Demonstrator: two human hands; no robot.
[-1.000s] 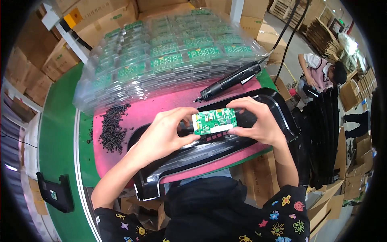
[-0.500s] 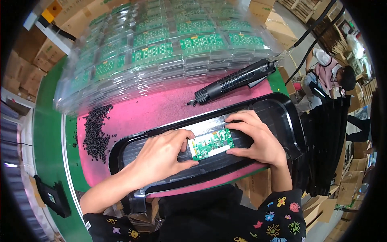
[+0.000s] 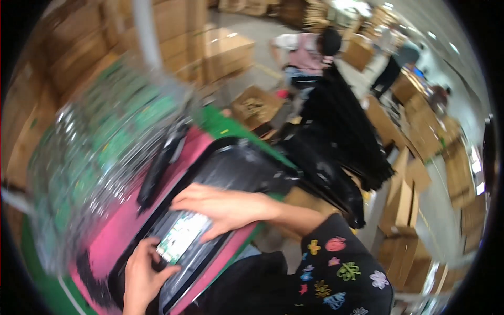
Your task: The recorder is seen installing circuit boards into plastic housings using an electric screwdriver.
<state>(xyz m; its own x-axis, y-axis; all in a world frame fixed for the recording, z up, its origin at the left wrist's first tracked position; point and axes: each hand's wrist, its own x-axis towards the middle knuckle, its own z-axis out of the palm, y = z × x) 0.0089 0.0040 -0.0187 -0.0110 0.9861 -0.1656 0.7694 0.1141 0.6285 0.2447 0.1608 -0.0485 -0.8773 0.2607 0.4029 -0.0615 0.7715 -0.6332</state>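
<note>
A small green circuit board (image 3: 181,239), partly washed out by glare, lies inside a long black plastic housing (image 3: 231,163). My left hand (image 3: 143,275) grips the board's near-left end, with thumb and fingers at its corners. At the opposite end my right hand (image 3: 223,207) curls its fingers and thumb around the board's edges. Beyond the housing, a black electric screwdriver (image 3: 164,163) rests on the pink mat (image 3: 113,228). Motion blur softens the fingertips and the board's details.
Stacked clear plastic trays (image 3: 100,142) of green boards stand at the left. Dark small screws (image 3: 94,281) lie on the mat's near-left part. Black housings (image 3: 325,157) are piled at the right, near cardboard boxes (image 3: 409,210). A person (image 3: 307,55) in pink works farther back.
The view has swung to the right, so the bench now appears left and slanted. Both hands stay at the board's ends, inside the housing.
</note>
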